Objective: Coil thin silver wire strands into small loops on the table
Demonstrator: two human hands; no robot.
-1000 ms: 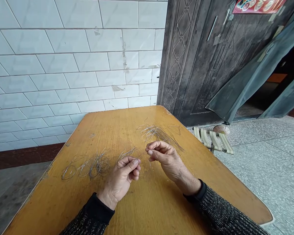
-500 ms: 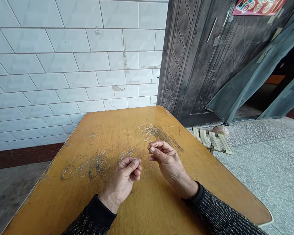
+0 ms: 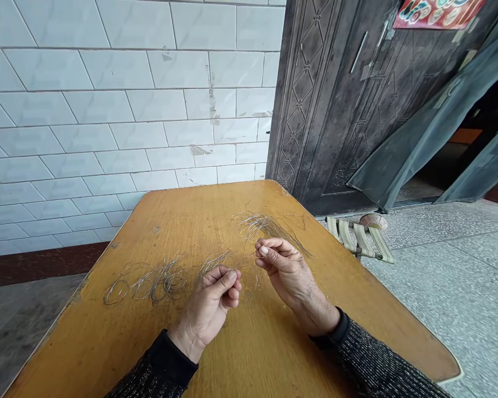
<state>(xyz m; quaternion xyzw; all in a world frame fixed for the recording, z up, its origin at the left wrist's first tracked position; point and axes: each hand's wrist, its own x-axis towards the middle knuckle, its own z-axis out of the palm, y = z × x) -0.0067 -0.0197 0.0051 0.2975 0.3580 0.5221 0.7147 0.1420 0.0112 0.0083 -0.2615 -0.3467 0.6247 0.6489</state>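
Over the wooden table (image 3: pixel 240 342), my left hand (image 3: pixel 211 298) is closed, thumb pressed on the forefinger, pinching a thin wire (image 3: pixel 248 257). The wire runs up to my right hand (image 3: pixel 288 273), whose thumb and forefinger pinch its other side. Left of my left hand lie several loose coils of thin wire (image 3: pixel 166 281). A small bunch of wire ends (image 3: pixel 213 262) shows just behind that hand, partly hidden by it. Beyond my right hand is a bundle of straighter wires (image 3: pixel 269 225).
A white tiled wall (image 3: pixel 141 121) stands at the table's far end. To the right are a dark carved door (image 3: pixel 340 110) and a grey-green curtain (image 3: pixel 423 143). A low stool with striped straps (image 3: pixel 363 237) stands on the speckled floor (image 3: pixel 448 271).
My right hand has shifted slightly to the right, widening the gap between the hands. My left hand has barely moved. Both still pinch the wire.
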